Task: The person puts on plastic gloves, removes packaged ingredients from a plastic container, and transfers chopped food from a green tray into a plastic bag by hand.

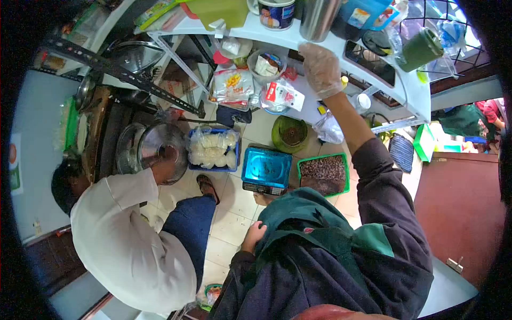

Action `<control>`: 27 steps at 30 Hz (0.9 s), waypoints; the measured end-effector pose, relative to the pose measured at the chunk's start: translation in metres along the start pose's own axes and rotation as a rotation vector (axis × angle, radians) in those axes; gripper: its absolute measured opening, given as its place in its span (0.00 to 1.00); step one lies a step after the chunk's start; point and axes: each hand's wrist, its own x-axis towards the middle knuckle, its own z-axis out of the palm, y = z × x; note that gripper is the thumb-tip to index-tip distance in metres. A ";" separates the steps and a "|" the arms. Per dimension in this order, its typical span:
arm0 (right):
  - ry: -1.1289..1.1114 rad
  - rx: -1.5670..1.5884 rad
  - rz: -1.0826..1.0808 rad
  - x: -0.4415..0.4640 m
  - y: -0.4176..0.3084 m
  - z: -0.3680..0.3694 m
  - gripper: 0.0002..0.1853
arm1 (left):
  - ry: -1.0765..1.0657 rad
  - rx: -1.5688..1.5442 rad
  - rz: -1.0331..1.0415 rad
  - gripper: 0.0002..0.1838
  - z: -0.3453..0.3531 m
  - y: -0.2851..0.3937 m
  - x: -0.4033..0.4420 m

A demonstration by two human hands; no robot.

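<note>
Blue tray (266, 166) sits on the weighing scale (265, 188) on the tiled floor (231, 213), in front of the seated person; dark flecks at its middle, no heaped portion seen. Scale reading too small to make out. Left hand (254, 236), bare, lies against the dark green apron (298, 218) near the scale; nothing seen in it, finger spread unclear. Right hand (321, 69), in a clear glove, is raised at the edge of the white shelf (213, 24), just below a steel tumbler (320, 18); cannot tell whether it grips anything. Green tray (347, 184), right of the scale, well filled with small reddish-brown pieces (322, 169): judged largely unused. Blue crate (213, 169), left of the scale, full of bagged white goods (213, 146): packing judged done there. Further left, a co-worker (130, 229) reaches to a metal bowl (165, 140).
</note>
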 end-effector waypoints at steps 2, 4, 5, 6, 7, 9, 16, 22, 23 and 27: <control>0.053 -0.008 -0.014 0.000 0.006 0.007 0.13 | -0.084 0.008 -0.014 0.30 -0.003 -0.010 0.012; 0.082 -0.106 -0.030 0.006 -0.001 0.004 0.14 | -0.161 0.015 -0.027 0.31 -0.005 -0.022 0.019; 0.121 -0.124 -0.057 0.007 0.000 0.008 0.14 | -0.195 0.021 -0.033 0.31 -0.007 -0.028 0.023; 0.159 -0.142 -0.082 0.007 0.002 0.012 0.14 | -0.221 0.102 -0.031 0.32 -0.007 -0.036 0.029; 0.198 -0.160 -0.103 0.008 0.001 0.015 0.14 | -0.248 0.185 -0.031 0.34 -0.003 -0.047 0.036; 0.105 -0.161 -0.036 -0.001 -0.017 0.010 0.16 | -0.286 0.260 -0.052 0.36 0.001 -0.065 0.036; -0.243 0.341 0.229 -0.081 -0.055 0.129 0.24 | -0.140 0.196 -0.162 0.39 0.026 -0.054 0.036; -0.460 0.167 0.474 -0.105 0.063 0.340 0.14 | 0.247 0.129 -0.213 0.39 0.091 -0.077 0.058; -0.551 0.088 0.497 -0.102 0.085 0.368 0.15 | 0.304 0.134 -0.240 0.39 0.098 -0.074 0.056; -0.543 -0.219 0.220 -0.089 0.139 0.461 0.12 | 0.352 0.258 -0.423 0.38 0.080 -0.027 0.061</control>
